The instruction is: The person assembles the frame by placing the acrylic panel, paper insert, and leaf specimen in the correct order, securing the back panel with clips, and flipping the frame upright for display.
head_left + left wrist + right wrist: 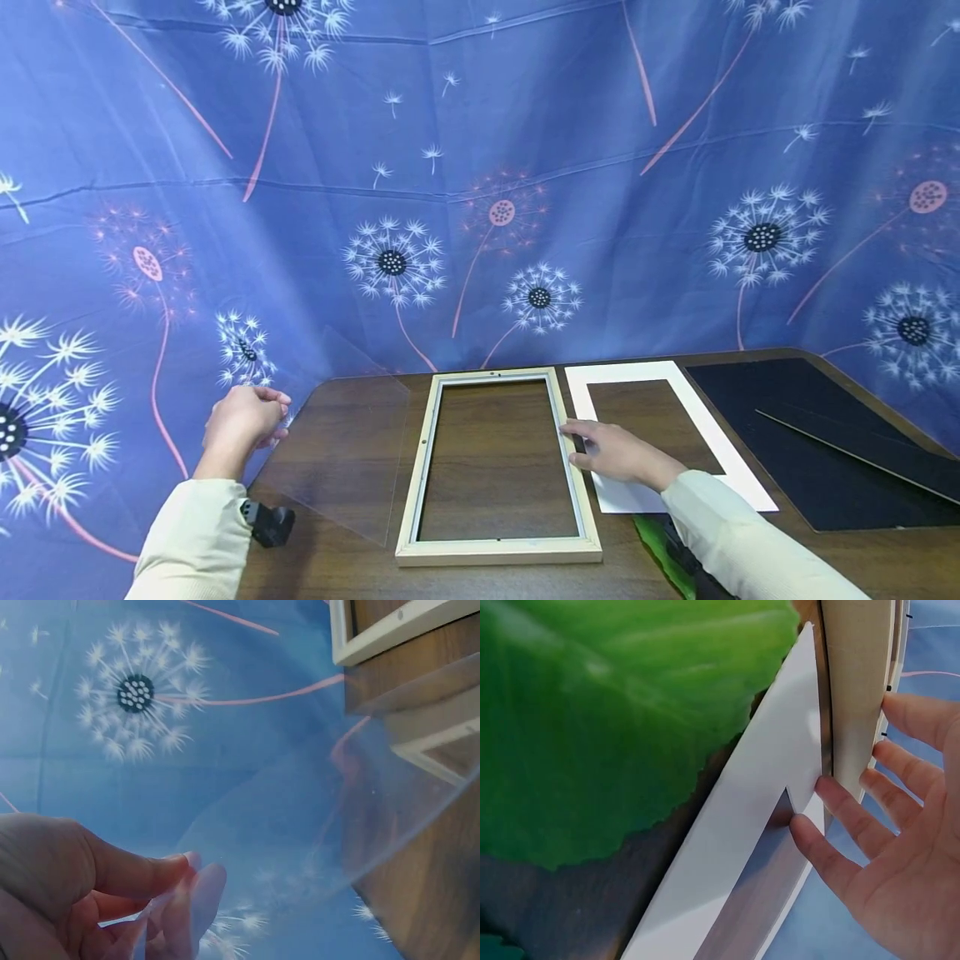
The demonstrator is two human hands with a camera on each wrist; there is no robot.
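Note:
My left hand pinches a clear plastic sheet by its edge between thumb and fingers. The sheet is tilted, its lower corner close to the left side of a pale wooden picture frame. In the left wrist view, the sheet bears a faint reflection of the frame. The frame lies on the table with its inner lip and small dark tabs showing. My right hand touches the frame's right side with its fingertips, fingers spread in the right wrist view. Under that hand lies a white mat with a rectangular opening.
A black backing board lies at the right, with a narrow black strip resting across it. A green leaf-shaped piece shows beneath the right forearm. Behind the brown table hangs a blue dandelion-print cloth.

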